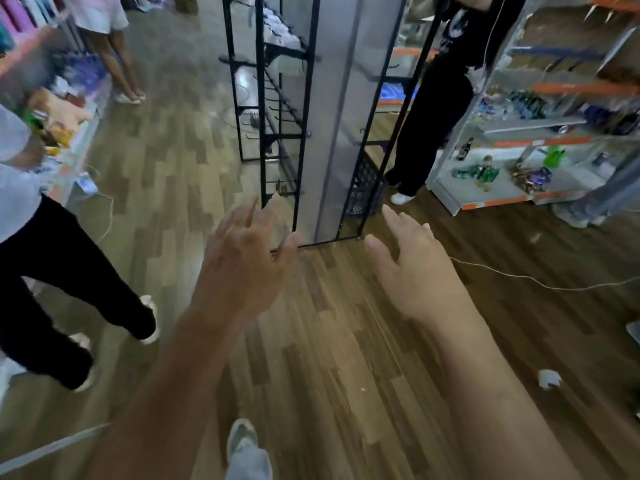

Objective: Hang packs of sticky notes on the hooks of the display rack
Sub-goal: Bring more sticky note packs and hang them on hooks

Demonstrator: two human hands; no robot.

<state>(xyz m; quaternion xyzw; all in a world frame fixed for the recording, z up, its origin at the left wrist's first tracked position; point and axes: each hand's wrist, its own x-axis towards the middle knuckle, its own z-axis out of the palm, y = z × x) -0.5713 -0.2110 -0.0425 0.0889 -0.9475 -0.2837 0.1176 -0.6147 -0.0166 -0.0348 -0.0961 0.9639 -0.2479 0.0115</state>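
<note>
The black-framed display rack (pixel 304 116) with grey panels stands ahead of me on the wooden floor. Rows of black hooks (pixel 280 98) stick out from its left side. A few pale packs (pixel 282 32) hang near the top, too blurred to identify. My left hand (pixel 242 261) reaches forward below the rack's foot with fingers spread and holds nothing. My right hand (pixel 412 261) is stretched out beside it, fingers straight, also empty. No pack of sticky notes is in either hand.
A person in black trousers (pixel 52 289) stands close on my left, another (pixel 433 109) behind the rack on the right, a third (pixel 114 46) at the far left. Shelves of goods (pixel 554 150) line the right. A thin cable (pixel 519 277) crosses the floor.
</note>
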